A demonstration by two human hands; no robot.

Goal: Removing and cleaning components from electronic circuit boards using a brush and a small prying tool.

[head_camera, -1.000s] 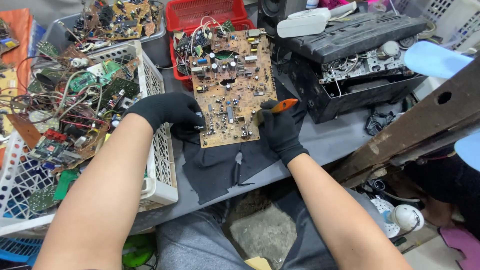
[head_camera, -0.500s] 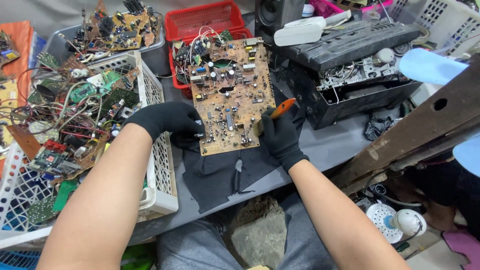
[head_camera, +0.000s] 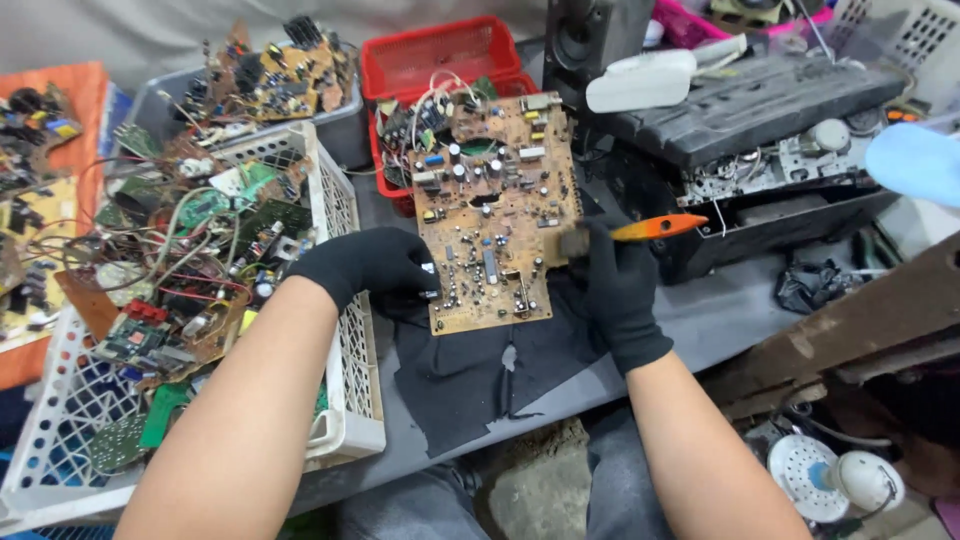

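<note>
left hand [head_camera: 365, 268]: my black-gloved left grips the left edge of the circuit board [head_camera: 495, 215], fingers closed on it, low on that side.
right hand [head_camera: 618, 290]: gloved too, clenched around an orange-handled tool [head_camera: 655, 227]; handle sticks out to the right, working end is at the board's right edge. Tip blurred, can't tell what kind of tool.
circuit board: brown, component side up, tilted. Near end rests on the black cloth [head_camera: 480, 370], far end leans over the red basket [head_camera: 440, 60].
black cloth: lies at the near edge of the grey tabletop [head_camera: 720, 310], between my arms, hanging a bit over the edge.
white basket [head_camera: 345, 400]: at the left side of the tabletop, just beside my left forearm, piled with scrap boards and loose wires.
grey tub [head_camera: 150, 105]: far left corner, more boards in it.
black casing [head_camera: 760, 110]: right of the board, opened up, internals showing.
speaker [head_camera: 590, 40]: far edge, behind the board.
</note>
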